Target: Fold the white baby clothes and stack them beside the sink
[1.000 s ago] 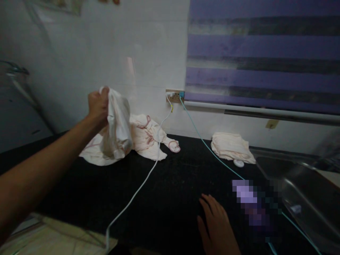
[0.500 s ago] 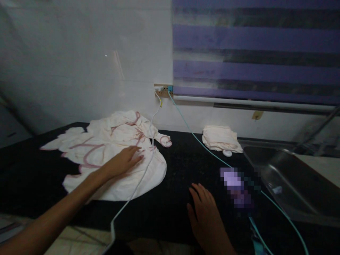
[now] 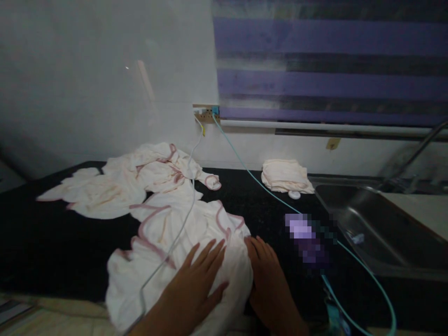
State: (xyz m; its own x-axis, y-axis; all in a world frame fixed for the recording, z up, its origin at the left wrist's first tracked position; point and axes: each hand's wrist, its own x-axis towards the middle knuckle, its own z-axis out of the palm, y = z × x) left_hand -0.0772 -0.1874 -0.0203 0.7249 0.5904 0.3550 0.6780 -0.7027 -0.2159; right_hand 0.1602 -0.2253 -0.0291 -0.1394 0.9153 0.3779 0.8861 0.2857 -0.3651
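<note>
A white cloth with pink trim [image 3: 161, 228] lies crumpled in front of me and droops over the counter's front edge. My left hand [image 3: 199, 280] rests on it with the fingers stretched out and spread. At the cloth's right edge is my right hand [image 3: 268, 270], its fingers extended and touching the fabric; its thumb is hidden. More white cloths with pink trim [image 3: 112, 191] lie in a loose heap at the back left. A white cable [image 3: 185, 219] runs across the front cloth.
A folded stack of cream cloths [image 3: 285, 175] sits by the wall, with a small white round thing [image 3: 294, 194] before it. To the right are a blurred purple object [image 3: 306, 238], a teal cable [image 3: 371, 270] and a steel sink [image 3: 345, 200]. Both cables reach a wall socket [image 3: 206, 113].
One white cloth has come away from the heap, toward me and to the right, along with my left hand. My right hand now touches its edge. The view has shifted slightly.
</note>
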